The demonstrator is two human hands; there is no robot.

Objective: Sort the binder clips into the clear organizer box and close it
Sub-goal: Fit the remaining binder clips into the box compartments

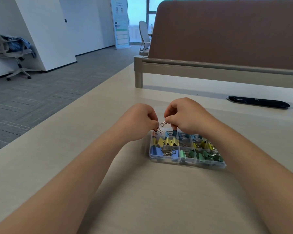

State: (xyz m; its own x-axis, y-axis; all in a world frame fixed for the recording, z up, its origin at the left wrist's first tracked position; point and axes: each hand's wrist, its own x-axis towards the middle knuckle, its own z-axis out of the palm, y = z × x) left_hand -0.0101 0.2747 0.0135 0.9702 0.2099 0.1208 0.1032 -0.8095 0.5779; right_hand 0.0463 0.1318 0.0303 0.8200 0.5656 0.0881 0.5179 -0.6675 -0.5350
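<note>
A clear organizer box lies open on the desk, its compartments holding several yellow, blue, teal and green binder clips. My left hand pinches the wire handle of a pinkish binder clip over the box's far left corner. My right hand grips a teal binder clip by its silver handle, just above the far compartments. Part of the box's far side is hidden behind my hands.
The box sits on a pale wooden desk. A black cable slot lies at the far right. A brown partition on a metal rail bounds the desk's far edge. An office chair stands on the floor at left.
</note>
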